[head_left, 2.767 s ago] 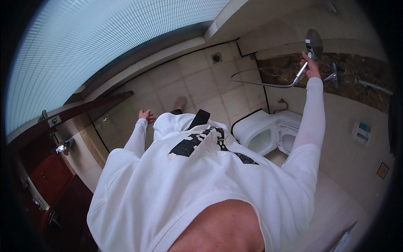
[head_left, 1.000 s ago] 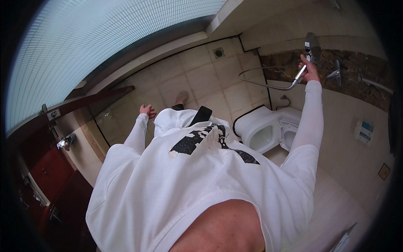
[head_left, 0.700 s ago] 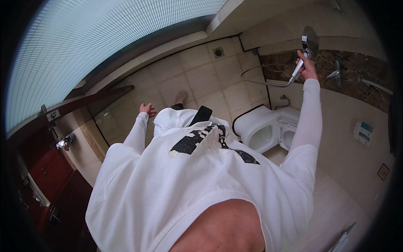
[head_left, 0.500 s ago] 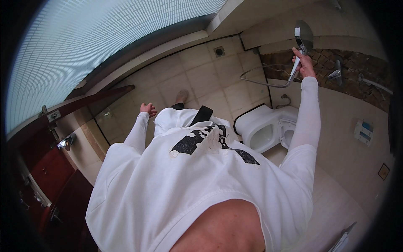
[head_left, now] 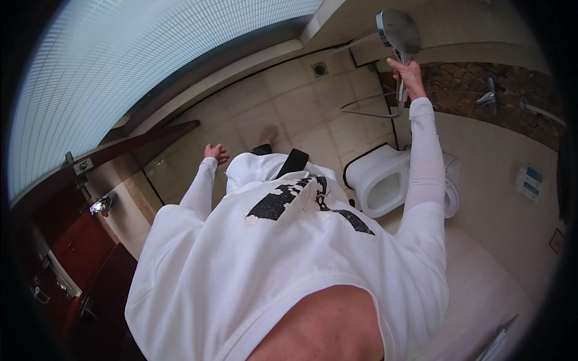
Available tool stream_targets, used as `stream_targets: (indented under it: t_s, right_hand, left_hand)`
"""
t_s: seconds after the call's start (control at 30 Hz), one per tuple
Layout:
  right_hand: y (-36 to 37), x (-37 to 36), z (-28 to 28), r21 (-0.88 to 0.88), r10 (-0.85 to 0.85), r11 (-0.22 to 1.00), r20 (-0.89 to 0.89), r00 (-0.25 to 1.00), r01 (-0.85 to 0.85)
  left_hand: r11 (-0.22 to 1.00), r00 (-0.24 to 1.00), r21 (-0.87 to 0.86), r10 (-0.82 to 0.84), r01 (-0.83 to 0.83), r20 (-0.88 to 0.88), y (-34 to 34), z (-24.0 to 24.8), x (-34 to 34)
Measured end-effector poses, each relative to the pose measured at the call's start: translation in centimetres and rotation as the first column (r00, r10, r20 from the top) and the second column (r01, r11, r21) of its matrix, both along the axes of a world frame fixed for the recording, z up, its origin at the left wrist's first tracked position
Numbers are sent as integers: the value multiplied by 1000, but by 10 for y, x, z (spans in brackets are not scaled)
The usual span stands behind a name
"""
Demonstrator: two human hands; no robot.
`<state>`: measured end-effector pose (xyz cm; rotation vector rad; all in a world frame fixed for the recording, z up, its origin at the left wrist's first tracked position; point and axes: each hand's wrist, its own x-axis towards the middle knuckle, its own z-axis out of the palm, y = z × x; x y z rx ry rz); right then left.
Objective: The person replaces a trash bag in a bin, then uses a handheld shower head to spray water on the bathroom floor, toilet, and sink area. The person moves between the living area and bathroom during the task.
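At the upper right, my right hand (head_left: 408,77) is wrapped round the handle of a chrome shower head (head_left: 398,33), held out at arm's length. Thin streaks of water leave its face toward the left. A grey hose (head_left: 367,115) hangs from the handle in a loop over the floor. Away from the shower head, my left hand (head_left: 217,153) hangs at my left side, its fingers loosely bent and apart, with nothing visible in them.
A white toilet (head_left: 379,162) with its lid up stands to my right, partly behind my right arm. Beyond are a floor drain (head_left: 320,70) and a wall tap (head_left: 489,96). A dark red cabinet (head_left: 90,246) lies at left, below a frosted window (head_left: 144,54). My foot (head_left: 269,133) is on the tiles.
My right hand has swung the shower head left and farther away, turning its face left. Water streaks now show. My left hand stays about where it was.
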<state>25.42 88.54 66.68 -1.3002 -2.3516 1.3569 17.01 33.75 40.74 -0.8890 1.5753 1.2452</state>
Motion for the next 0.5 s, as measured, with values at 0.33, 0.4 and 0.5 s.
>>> stream_targets:
  t_s: [0.33, 0.4, 0.5]
  right_hand:
    - [-51, 25, -41, -108, 33, 994, -8, 999, -33]
    - [-50, 46, -58, -66, -22, 998, 51, 998, 25]
    - [-71, 74, -57, -143, -147, 981, -83, 986, 134]
  left_hand:
    - [993, 987, 112, 3, -21, 159, -32, -36, -10]
    - [997, 993, 80, -7, -3, 121, -34, -28, -6]
    - [998, 1000, -48, -26, 26, 6, -8, 14, -3]
